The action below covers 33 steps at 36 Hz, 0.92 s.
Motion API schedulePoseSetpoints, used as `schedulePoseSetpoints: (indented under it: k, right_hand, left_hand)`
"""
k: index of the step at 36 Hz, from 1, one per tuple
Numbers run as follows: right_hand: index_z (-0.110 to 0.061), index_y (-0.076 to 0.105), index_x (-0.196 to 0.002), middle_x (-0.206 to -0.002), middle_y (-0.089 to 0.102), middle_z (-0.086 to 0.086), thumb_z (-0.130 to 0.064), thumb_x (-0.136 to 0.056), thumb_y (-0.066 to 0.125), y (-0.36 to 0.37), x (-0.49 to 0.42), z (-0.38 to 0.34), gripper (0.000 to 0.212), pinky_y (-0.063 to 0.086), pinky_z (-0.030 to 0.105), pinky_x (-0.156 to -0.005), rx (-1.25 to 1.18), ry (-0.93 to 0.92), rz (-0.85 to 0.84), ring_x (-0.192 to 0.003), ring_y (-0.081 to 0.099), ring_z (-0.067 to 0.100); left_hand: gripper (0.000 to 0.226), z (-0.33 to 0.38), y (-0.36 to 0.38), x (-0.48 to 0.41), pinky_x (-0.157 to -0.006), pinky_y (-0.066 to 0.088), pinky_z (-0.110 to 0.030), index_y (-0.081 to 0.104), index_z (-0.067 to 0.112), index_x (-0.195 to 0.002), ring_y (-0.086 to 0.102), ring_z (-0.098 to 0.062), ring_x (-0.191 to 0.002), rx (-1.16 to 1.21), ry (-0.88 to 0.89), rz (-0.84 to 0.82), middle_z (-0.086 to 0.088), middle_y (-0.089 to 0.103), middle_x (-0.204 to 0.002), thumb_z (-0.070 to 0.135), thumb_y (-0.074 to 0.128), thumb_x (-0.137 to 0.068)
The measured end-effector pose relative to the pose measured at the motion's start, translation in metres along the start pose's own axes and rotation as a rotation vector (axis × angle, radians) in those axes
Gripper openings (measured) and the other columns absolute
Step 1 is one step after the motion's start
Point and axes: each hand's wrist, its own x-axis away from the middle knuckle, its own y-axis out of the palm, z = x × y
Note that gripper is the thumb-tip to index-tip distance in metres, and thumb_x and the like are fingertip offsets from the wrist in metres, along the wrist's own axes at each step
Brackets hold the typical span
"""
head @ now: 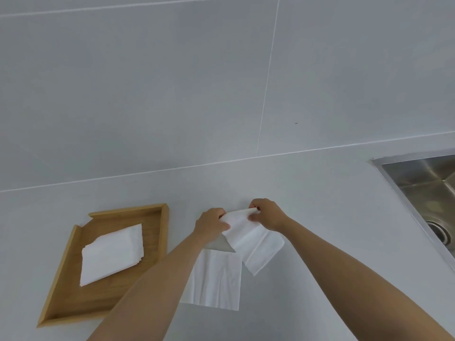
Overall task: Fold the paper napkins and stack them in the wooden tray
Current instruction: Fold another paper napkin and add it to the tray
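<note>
A white paper napkin [253, 239] is lifted off the counter, its top edge pinched between my left hand [211, 226] and my right hand [267, 215]; its lower part hangs down toward me. Beneath it another napkin [216, 281] lies flat on the white counter, partly hidden by my left forearm. The wooden tray [73, 244] sits at the left, holding a stack of folded white napkins [112, 254] laid at a slant.
A steel sink [428, 190] is set into the counter at the right edge. A grey tiled wall [172, 82] rises right behind the counter. Bare white counter lies between the napkins and the sink.
</note>
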Motion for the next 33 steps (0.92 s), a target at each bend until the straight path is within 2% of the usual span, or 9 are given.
schedulePoseSetpoints:
  k: [2,4,8,10,13,16,21,25,33]
  right_hand:
    - [-0.023,0.041,-0.058,-0.074,0.047,-0.001,-0.003,-0.081,0.057,-0.008,0.003,0.000,0.034,0.031,0.018,-0.054,-0.020,0.007,0.025,-0.075,0.045,0.019]
    - [-0.025,0.041,-0.057,-0.074,0.049,-0.001,-0.002,-0.080,0.056,-0.014,0.005,-0.001,0.036,0.032,0.019,-0.054,-0.038,0.012,0.051,-0.074,0.046,0.018]
    - [-0.025,0.038,-0.059,-0.067,0.046,-0.006,0.002,-0.078,0.056,-0.024,0.007,-0.003,0.038,0.033,0.019,-0.052,-0.049,0.011,0.100,-0.071,0.045,0.018]
    - [-0.025,0.036,-0.061,-0.066,0.044,-0.007,0.003,-0.079,0.055,-0.028,0.008,-0.003,0.039,0.031,0.019,-0.051,-0.045,0.009,0.127,-0.070,0.043,0.018]
    - [-0.020,0.038,-0.067,-0.070,0.046,-0.002,0.003,-0.079,0.054,-0.032,0.008,-0.003,0.030,0.030,0.020,-0.050,-0.028,0.006,0.173,-0.071,0.042,0.020]
    - [-0.014,0.039,-0.071,-0.075,0.048,0.004,0.003,-0.080,0.051,-0.035,0.007,0.000,0.023,0.029,0.021,-0.050,0.026,0.008,0.185,-0.073,0.042,0.023]
    - [-0.024,0.033,-0.057,-0.063,0.042,-0.005,0.006,-0.079,0.047,-0.034,0.011,0.012,0.040,0.029,0.020,-0.051,0.056,0.019,0.174,-0.071,0.042,0.021]
    - [-0.024,0.037,-0.058,-0.082,0.051,0.003,0.007,-0.078,0.047,-0.028,0.014,0.021,0.039,0.036,0.025,-0.065,0.104,0.036,0.147,-0.078,0.045,0.020]
    - [-0.018,0.043,-0.072,-0.107,0.059,0.013,-0.002,-0.084,0.052,-0.016,0.021,0.035,0.022,0.038,0.025,-0.074,0.193,0.058,0.090,-0.093,0.053,0.025]
  left_hand:
    - [0.031,0.005,-0.004,-0.002,-0.057,0.029,-0.026,0.041,0.019,-0.053,0.044,-0.023,-0.072,0.017,0.022,0.020,0.003,0.042,-0.059,0.008,0.060,-0.075]
    - [0.038,0.012,-0.008,-0.003,-0.051,0.025,-0.025,0.036,0.021,-0.049,0.042,-0.022,-0.069,0.028,0.051,0.042,0.005,0.038,-0.055,0.007,0.059,-0.075]
    - [0.020,0.026,-0.018,-0.007,-0.051,0.026,-0.022,0.049,0.012,-0.060,0.044,-0.022,-0.070,0.039,0.127,0.080,-0.001,0.046,-0.060,0.006,0.058,-0.077]
    - [0.005,0.032,-0.023,-0.009,-0.053,0.030,-0.024,0.062,0.005,-0.076,0.047,-0.022,-0.073,0.041,0.167,0.111,-0.012,0.057,-0.074,0.006,0.058,-0.078]
    - [0.013,0.039,-0.027,-0.012,-0.058,0.033,-0.024,0.065,0.000,-0.086,0.052,-0.026,-0.077,0.046,0.204,0.145,-0.019,0.067,-0.092,0.004,0.055,-0.079]
    - [0.014,0.040,-0.024,-0.013,-0.062,0.036,-0.025,0.064,0.001,-0.087,0.057,-0.031,-0.084,0.031,0.221,0.162,-0.018,0.068,-0.096,0.004,0.053,-0.080]
    - [0.015,0.033,-0.006,-0.009,-0.076,0.040,-0.031,0.063,0.005,-0.087,0.060,-0.029,-0.092,-0.094,0.237,0.157,-0.011,0.068,-0.097,0.008,0.050,-0.082]
    - [0.017,0.024,0.008,-0.007,-0.085,0.040,-0.034,0.064,0.008,-0.091,0.059,-0.025,-0.094,-0.262,0.301,0.179,-0.009,0.067,-0.099,0.010,0.049,-0.084]
    - [0.017,0.007,0.025,-0.008,-0.077,0.032,-0.025,0.062,0.011,-0.097,0.057,-0.021,-0.097,-0.441,0.386,0.207,-0.005,0.064,-0.105,0.012,0.048,-0.087]
